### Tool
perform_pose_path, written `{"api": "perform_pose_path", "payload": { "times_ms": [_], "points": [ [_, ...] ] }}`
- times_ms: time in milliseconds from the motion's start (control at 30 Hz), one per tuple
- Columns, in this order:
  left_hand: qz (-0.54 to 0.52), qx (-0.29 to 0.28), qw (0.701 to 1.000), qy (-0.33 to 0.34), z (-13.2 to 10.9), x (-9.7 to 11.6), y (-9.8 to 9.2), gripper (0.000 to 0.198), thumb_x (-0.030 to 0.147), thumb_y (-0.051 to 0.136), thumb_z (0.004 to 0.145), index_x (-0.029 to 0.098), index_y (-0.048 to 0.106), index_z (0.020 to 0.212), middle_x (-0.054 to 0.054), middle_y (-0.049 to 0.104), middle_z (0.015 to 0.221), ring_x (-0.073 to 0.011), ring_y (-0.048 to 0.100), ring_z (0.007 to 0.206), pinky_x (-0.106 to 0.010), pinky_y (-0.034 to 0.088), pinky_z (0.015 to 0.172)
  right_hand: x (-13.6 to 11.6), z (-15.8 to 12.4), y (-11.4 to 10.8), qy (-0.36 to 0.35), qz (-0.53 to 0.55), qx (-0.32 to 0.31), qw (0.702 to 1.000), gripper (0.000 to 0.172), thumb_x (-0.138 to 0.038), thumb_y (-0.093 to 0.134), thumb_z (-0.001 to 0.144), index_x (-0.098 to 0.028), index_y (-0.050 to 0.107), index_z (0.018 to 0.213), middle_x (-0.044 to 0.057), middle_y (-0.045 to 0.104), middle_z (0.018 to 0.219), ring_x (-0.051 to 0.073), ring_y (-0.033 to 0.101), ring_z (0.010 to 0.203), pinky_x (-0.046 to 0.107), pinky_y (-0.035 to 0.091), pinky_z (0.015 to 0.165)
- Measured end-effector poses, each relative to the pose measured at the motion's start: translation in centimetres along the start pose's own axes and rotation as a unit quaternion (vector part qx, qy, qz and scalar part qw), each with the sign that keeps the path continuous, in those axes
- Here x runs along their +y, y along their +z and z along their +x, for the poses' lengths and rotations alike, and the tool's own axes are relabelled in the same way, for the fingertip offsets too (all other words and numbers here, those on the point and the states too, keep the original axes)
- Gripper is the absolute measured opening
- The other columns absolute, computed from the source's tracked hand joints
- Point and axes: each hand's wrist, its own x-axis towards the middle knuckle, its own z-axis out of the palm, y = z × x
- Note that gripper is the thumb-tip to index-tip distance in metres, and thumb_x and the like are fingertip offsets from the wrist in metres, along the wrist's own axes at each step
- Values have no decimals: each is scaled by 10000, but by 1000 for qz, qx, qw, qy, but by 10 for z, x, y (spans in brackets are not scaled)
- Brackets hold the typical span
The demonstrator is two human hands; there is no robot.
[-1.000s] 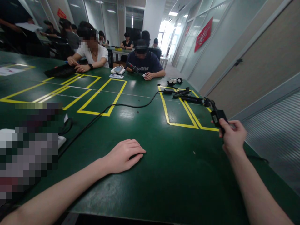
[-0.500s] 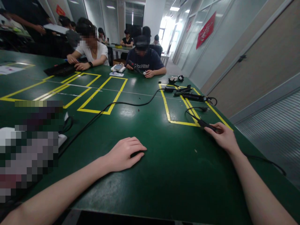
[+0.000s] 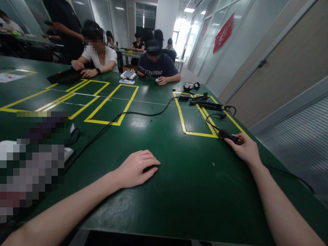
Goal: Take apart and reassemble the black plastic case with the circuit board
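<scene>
Left hand (image 3: 138, 169): palm down on the bench (image 3: 179, 201), near and left of centre; forearm entering from the near left corner, wrist almost straight; fingers side by side, lightly bent and pointing right, thumb apart from them with a narrow gap between; nothing in hold. Right hand (image 3: 245, 149): low over the right side of the bench, farther out than the left; forearm running in from the near right corner and leaning left toward the far side; thumb along the near left side of a black oblong piece (image 3: 227, 135), fingers curled round its near end on the far right side, nearly closed; firmness of grip cannot be told. Black oblong piece: at the near right corner of the yellow tape (image 3: 201, 135) outline, far end pointing left and away; thin cord (image 3: 209, 119) looping from that end to a small black plug (image 3: 222, 116). Beyond the plug: black gear (image 3: 211, 106) lying across the tape. Left of the gear: long black cable (image 3: 145, 115), winding toward the near left.
</scene>
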Motion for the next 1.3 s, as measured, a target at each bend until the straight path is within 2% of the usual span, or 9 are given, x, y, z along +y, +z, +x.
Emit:
{"api": "perform_pose_path", "payload": {
  "times_ms": [100, 200, 400, 633, 733, 933, 1067, 1167, 1300],
  "points": [
    [1, -3, 1000, 0, 0, 0, 0, 228, 252, 544, 1029, 179, 742, 1115, -72, 775, 1050, -204, 707, 1001, -368, 575, 929, -9, 1, -3, 60, -75, 21, 995, 324, -532, 714, 703, -263, 581, 825, 115, 667, 853, 333, 613, 784, 453, 471, 730],
    [1, -3, 1000, 0, 0, 0, -1, 232, 255, 543, 1029, 179, 745, 1115, -73, 775, 1054, -205, 707, 1005, -367, 582, 922, -18, 0, -8, 89, -88, -9, 992, 290, -480, 701, 717, -256, 590, 865, 123, 672, 907, 348, 627, 842, 443, 463, 744],
    [4, 1, 1000, 3, 0, 0, -1, 232, 254, 540, 1030, 186, 746, 1111, -75, 775, 1050, -207, 705, 1005, -361, 580, 911, -22, -4, -9, 95, -45, -12, 994, 257, -389, 685, 714, -227, 618, 902, 109, 666, 860, 297, 592, 814, 421, 451, 761],
    [2, -5, 1000, -3, 0, 1, -1, 222, 248, 553, 1024, 185, 746, 1113, -74, 773, 1071, -213, 701, 1014, -365, 573, 905, -15, 2, -3, 76, -36, 24, 996, 285, -371, 698, 685, -201, 625, 901, 160, 671, 1026, 321, 595, 933, 456, 462, 897],
    [2, -11, 1000, -4, 0, 0, -2, 217, 247, 558, 1024, 181, 743, 1116, -72, 770, 1077, -214, 699, 1018, -371, 570, 911, -13, 2, -4, 63, -43, 26, 997, 323, -377, 712, 686, -169, 662, 928, 160, 636, 1003, 323, 592, 941, 448, 467, 904],
    [2, -18, 1000, -2, 0, 1, -2, 220, 249, 552, 1030, 180, 744, 1111, -70, 766, 1077, -213, 693, 1024, -367, 562, 916, -6, 1, -4, 9, -27, 48, 998, 496, -392, 700, 714, -93, 729, 1109, 160, 622, 1043, 229, 555, 738, 405, 491, 811],
    [-1, -26, 1000, -3, -1, 2, -2, 224, 253, 545, 1031, 181, 745, 1104, -69, 764, 1079, -212, 689, 1023, -362, 557, 913, 6, 8, 2, 45, 0, 74, 996, 547, -431, 722, 646, -104, 755, 1082, 129, 672, 961, 239, 583, 716, 419, 508, 795],
    [-4, -29, 1000, -5, -1, 2, -2, 227, 256, 543, 1032, 182, 746, 1102, -71, 764, 1088, -214, 687, 1034, -365, 555, 921, 13, 12, 6, 78, 19, 84, 993, 557, -497, 681, 662, -121, 758, 1066, 117, 706, 910, 260, 609, 716, 437, 513, 777],
    [-5, -29, 1000, -5, -1, 1, -1, 219, 259, 551, 1032, 188, 746, 1100, -68, 765, 1095, -217, 689, 1042, -368, 552, 931, 15, 12, 7, 72, 16, 96, 993, 617, -519, 672, 654, -122, 750, 1120, 123, 715, 941, 250, 596, 713, 440, 512, 785]
  ]
}}
